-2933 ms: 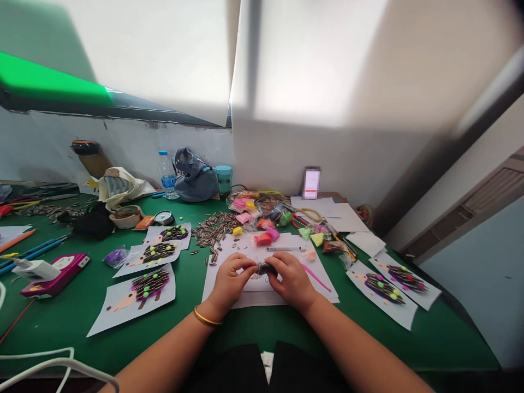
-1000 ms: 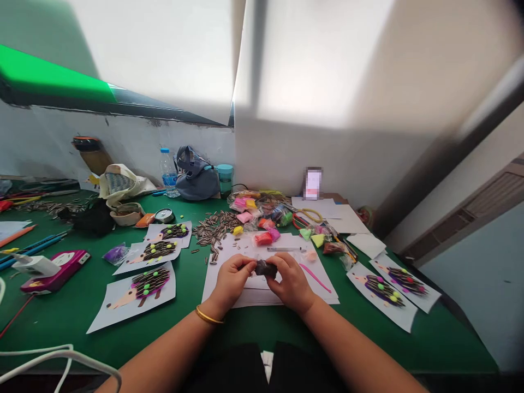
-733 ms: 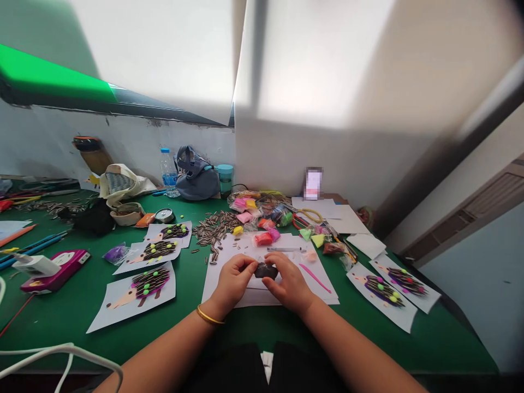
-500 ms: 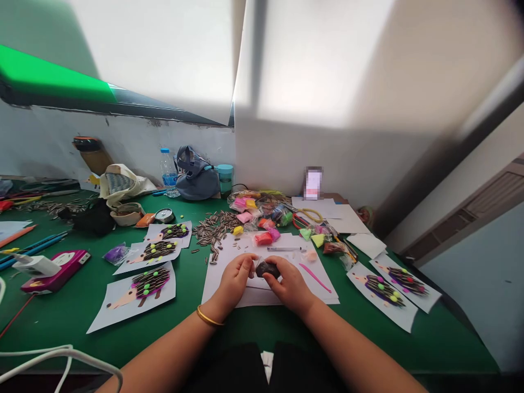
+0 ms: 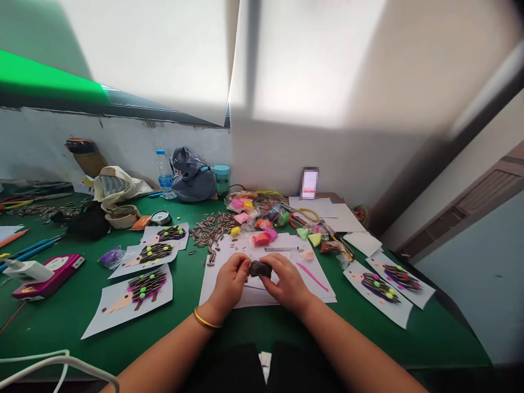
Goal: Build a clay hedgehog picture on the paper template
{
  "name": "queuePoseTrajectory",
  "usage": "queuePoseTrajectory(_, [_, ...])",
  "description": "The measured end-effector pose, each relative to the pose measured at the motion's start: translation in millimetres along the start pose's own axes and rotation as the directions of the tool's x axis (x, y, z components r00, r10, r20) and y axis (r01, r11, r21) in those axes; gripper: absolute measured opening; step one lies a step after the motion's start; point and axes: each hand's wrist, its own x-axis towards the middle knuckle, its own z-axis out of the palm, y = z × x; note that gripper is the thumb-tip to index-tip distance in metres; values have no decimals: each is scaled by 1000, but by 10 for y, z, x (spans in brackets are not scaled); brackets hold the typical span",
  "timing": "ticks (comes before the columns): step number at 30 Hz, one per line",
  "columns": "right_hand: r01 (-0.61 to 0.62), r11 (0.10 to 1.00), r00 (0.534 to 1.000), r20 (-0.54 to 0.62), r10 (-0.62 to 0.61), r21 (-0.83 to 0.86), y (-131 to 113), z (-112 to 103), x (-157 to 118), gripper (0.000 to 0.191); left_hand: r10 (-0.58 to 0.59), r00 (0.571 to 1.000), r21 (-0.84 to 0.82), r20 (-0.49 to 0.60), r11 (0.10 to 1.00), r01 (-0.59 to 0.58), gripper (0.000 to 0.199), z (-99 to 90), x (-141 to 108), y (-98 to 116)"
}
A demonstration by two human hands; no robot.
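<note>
Dark clay lump [image 5: 260, 268] pinched between left hand [image 5: 230, 282], right hand [image 5: 289, 282].

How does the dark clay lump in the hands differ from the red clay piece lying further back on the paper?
The dark clay lump is blackish-brown and pinched between both hands; the red clay piece is bright and lies untouched. The dark lump looks slightly bigger. Both are above the white paper.

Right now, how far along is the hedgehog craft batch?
Five seed-and-clay hedgehog pictures look finished: three on the left and two on the right. In hand: both the left hand and right hand pinch a dark clay lump over white paper. Left over: loose sunflower seeds and coloured clay packets.
</note>
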Motion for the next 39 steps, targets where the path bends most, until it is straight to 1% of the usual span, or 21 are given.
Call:
queuePoseTrajectory(2, [-37,990,998,-56,29,-134,116,-93,55,34,-8,999,-98,42,995,12,25,17,7,-23])
queuePoseTrajectory(4, [-150,944,986,-113,121,-295,292,-228,143,35,-7,999,-140,41,990,12,34,34,14,-41])
queuePoseTrajectory(6, [-322,836,947,-167,276,-443,491,-372,247,41,-7,1000,-131,23,991,10,34,47,19,-55])
queuePoseTrajectory(8, [-445,691,889,-188,418,-570,666,-486,341,39,-5,1000,-104,13,995,7,32,52,20,-66])
queuePoseTrajectory(10, [-454,611,851,-113,512,-649,785,-561,397,34,-4,1000,-83,12,997,5,32,48,16,-71])
queuePoseTrajectory(12, [-437,599,843,-74,533,-671,847,-627,403,33,-5,1000,-72,10,997,5,31,36,10,-68])
queuePoseTrajectory(14, [-442,591,848,-101,520,-675,882,-729,360,34,-7,1000,-74,3,997,7,30,22,7,-57])
queuePoseTrajectory(16, [-473,555,834,-145,532,-684,918,-887,276,39,-15,1000,-84,-7,996,14,29,14,7,-42])
queuePoseTrajectory(17, [-500,510,812,-173,558,-700,942,-979,224,40,-20,1000,-91,-13,996,19,29,13,8,-36])
queuePoseTrajectory(19, [-509,424,761,-162,628,-749,996,-1161,112,43,-27,999,-103,-20,994,25,28,22,10,-31])
queuePoseTrajectory(21, [-462,389,723,-85,685,-797,1041,-1301,13,41,-29,999,-111,-19,993,27,27,35,11,-37])
queuePoseTrajectory(22, [-445,385,718,-66,692,-808,1052,-1349,-24,39,-27,1000,-111,-16,993,25,27,41,11,-45])
queuePoseTrajectory(24, [-426,384,731,-63,679,-819,1036,-1403,-57,34,-13,1000,-103,-15,995,12,26,46,10,-59])
queuePoseTrajectory(27, [-463,397,780,-151,607,-792,878,-1394,-5,30,28,999,-62,-23,998,-29,23,37,4,-54])
queuePoseTrajectory(29, [-517,489,804,-203,558,-703,676,-1309,70,29,81,997,-13,-16,997,-82,20,29,-8,-17])
queuePoseTrajectory(30, [-534,585,812,-176,557,-611,554,-1236,109,31,118,993,6,-6,993,-118,20,26,-18,11])
queuePoseTrajectory(32, [-519,774,828,14,561,-364,295,-1026,171,29,194,980,23,42,981,-195,27,25,-47,78])
queuePoseTrajectory(34, [-433,885,867,189,461,-173,67,-769,205,24,248,960,26,127,967,-253,39,22,-76,140])
queuePoseTrajectory(36, [-349,936,907,235,349,-44,-86,-528,214,21,261,944,43,202,961,-275,30,12,-93,179])
queuePoseTrajectory(38, [-337,933,927,221,304,128,-145,-348,212,27,218,960,44,174,972,-229,12,-1,-86,185])
queuePoseTrajectory(39, [-321,924,940,189,284,207,-145,-282,209,33,174,977,18,125,984,-178,11,-6,-74,178])
